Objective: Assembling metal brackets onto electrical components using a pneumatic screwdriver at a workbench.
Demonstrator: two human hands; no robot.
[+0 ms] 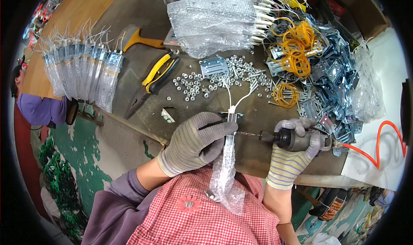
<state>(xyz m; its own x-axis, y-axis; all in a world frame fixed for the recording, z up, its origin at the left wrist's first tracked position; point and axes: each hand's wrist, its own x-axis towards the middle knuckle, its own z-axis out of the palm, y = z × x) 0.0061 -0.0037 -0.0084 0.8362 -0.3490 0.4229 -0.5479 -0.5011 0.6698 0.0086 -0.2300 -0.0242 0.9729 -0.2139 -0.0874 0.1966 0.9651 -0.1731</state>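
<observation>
My left hand (198, 138), in a grey striped glove, is closed around the upper end of a slim metal strip (231, 118) with two white wires. Its lower part is sleeved in bubble wrap (223, 176) that hangs down over my red checked apron. In my gloved right hand (297, 148) lies a dark air screwdriver (292, 139), fed by an orange hose (365, 156). The tool's thin bit points left, its tip at or very near the strip beside my left fingers; contact cannot be made out. Just beyond lies a slotted metal bracket (214, 67).
Loose nuts (189, 86) spread over the bench, with yellow-handled pliers (158, 72) to their left. Finished-looking wrapped strips (84, 70) are lined up far left; more wrapped pieces (215, 23) are stacked at the back. Yellow rubber bands (297, 47) and piled metal brackets (335, 68) crowd the right.
</observation>
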